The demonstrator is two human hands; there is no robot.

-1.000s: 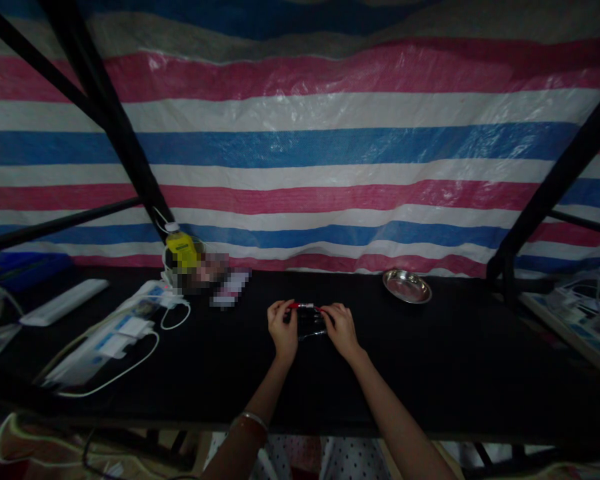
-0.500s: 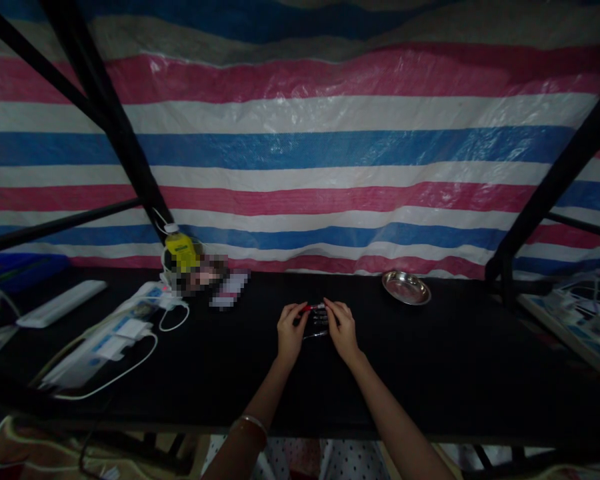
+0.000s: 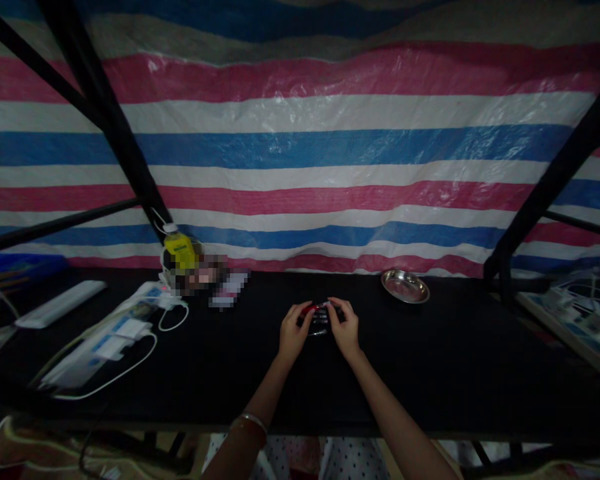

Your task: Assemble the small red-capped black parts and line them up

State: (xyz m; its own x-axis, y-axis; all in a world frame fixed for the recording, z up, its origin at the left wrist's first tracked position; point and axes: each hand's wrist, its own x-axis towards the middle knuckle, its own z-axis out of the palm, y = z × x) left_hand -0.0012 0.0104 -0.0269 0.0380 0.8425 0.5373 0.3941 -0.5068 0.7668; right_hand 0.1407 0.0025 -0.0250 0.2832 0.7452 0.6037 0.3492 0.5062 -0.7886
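Near the middle of the black table (image 3: pixel 260 373), a slim red stick-like piece with a pale end (image 3: pixel 308 309) is pinched at both ends. My left hand (image 3: pixel 293 328) is closed on its red end. My right hand (image 3: pixel 345 327) has thumb and fingertips closed at the pale end. Between the hands and just below the piece lie several small dark, shiny slim items (image 3: pixel 321 321), perhaps in clear wrapping. Their kind is too small and dim to tell. Fingers hide part of the red piece.
A round metal dish (image 3: pixel 405 287) sits at the back right. To the left are a power strip (image 3: pixel 105 343) with white cables, a white bar (image 3: pixel 63 304) and a yellow bottle (image 3: pixel 181 250). Black frame posts (image 3: pixel 130 163) and a striped sheet (image 3: pixel 320 147) stand behind.
My fingers have shifted slightly around the red piece, and the hands sit a little closer together. The other things on the table stay where they were.
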